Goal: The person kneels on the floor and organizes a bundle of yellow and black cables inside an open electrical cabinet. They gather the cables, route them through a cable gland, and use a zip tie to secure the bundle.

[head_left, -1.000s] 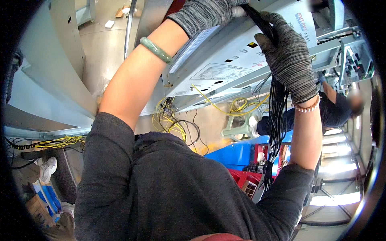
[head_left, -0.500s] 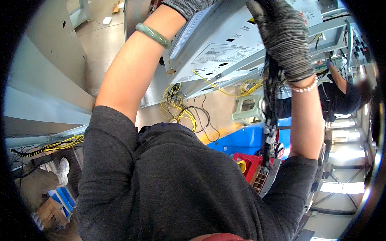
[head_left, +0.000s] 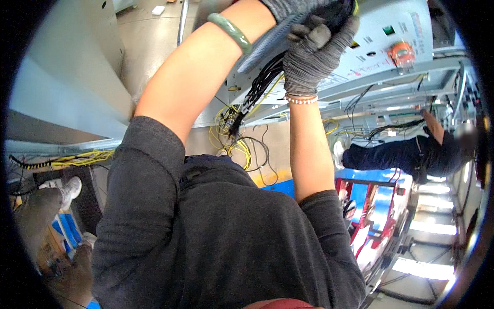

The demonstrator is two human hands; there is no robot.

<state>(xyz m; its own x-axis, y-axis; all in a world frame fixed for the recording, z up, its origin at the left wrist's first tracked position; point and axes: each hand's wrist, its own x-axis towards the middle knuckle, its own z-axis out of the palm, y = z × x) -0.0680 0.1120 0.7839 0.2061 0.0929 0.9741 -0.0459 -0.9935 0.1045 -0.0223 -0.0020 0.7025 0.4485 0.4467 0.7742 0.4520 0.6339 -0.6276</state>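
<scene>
My right hand (head_left: pixel 312 62), in a grey striped knit glove with a beaded bracelet at the wrist, is raised at the top centre with its fingers curled around a bundle of black cables (head_left: pixel 266 77). From that grip the bundle hangs down to the left, its loose ends near the floor cables. At the upper edge, my left hand (head_left: pixel 293 6) wears the same kind of glove and sits close beside the bundle; its fingers are cut off or hidden. Both hands are in front of a light grey metal cabinet panel (head_left: pixel 375 56) with printed labels and an orange rotary switch (head_left: pixel 401 53).
Yellow and black cables (head_left: pixel 242 149) lie coiled on the floor below. A large grey cabinet side (head_left: pixel 72 77) stands at left. Another person (head_left: pixel 411 154) works at right along the metal frame, near a red rack (head_left: pixel 370 206). Someone's legs (head_left: pixel 43 211) show at lower left.
My right hand has moved left toward my left hand, carrying the black cable bundle, which now hangs left of the right forearm. My left arm has shifted slightly right. The orange switch has come into view.
</scene>
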